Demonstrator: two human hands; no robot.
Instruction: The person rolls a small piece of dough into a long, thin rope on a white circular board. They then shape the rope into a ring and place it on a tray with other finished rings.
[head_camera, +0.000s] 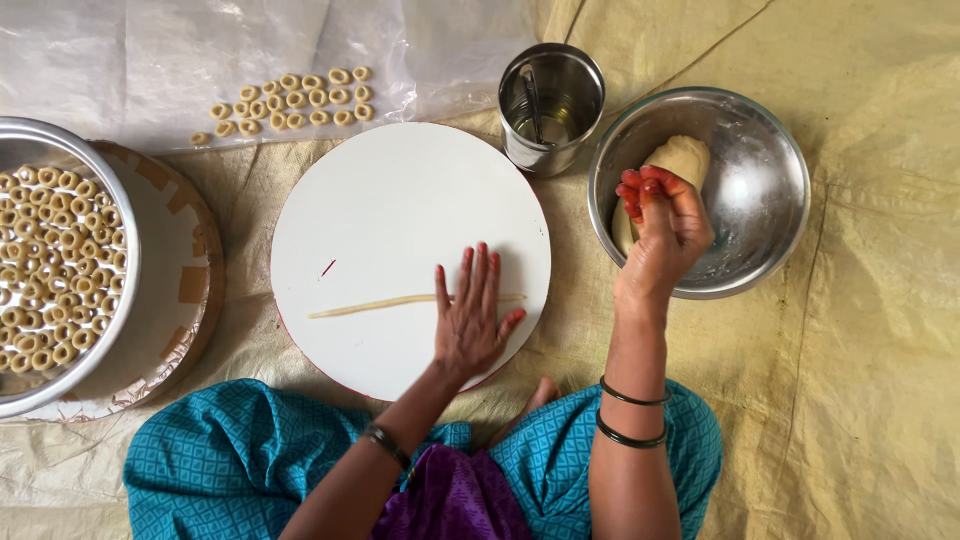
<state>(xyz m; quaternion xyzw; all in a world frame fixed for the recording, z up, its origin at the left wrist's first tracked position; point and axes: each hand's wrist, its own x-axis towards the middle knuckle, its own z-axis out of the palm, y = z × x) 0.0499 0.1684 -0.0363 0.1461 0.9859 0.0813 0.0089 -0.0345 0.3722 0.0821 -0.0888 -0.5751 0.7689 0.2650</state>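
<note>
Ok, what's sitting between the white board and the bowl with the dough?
In the head view, a steel cup holding liquid and a spoon stands between the board and the bowl, toward their far edges; nearer, only bare cloth.

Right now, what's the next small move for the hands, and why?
Probably pinch a piece off the dough lump: the right hand is already in the steel bowl with fingers at the dough, while the left hand lies flat on the thin dough rope on the round white board.
</note>
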